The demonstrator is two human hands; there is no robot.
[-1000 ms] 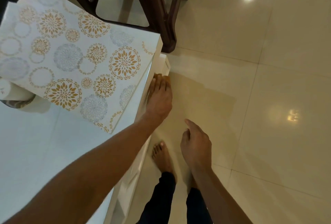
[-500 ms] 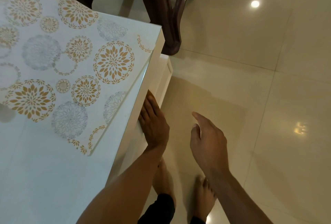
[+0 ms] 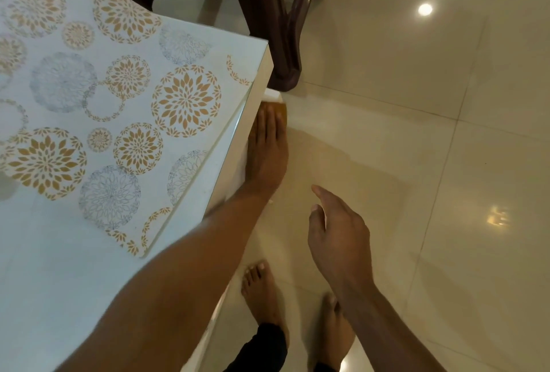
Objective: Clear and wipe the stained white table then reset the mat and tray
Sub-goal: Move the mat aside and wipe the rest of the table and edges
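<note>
With the left hand (image 3: 266,148) flat on a brown cloth (image 3: 281,109) against the table (image 3: 259,74) side, press evenly; the right hand (image 3: 336,228) hangs open.

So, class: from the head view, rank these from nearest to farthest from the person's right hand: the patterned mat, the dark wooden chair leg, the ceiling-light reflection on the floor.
From the right hand:
1. Patterned mat, on the table to its left.
2. Dark wooden chair leg, beyond the table corner.
3. Ceiling-light reflection, far up on the floor tiles.

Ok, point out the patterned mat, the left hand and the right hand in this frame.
patterned mat (image 3: 119,109): head view, on its printed top surface.
left hand (image 3: 266,151): head view, back of the hand, beside the table's edge.
right hand (image 3: 339,231): head view, back of the hand, over the floor.
</note>
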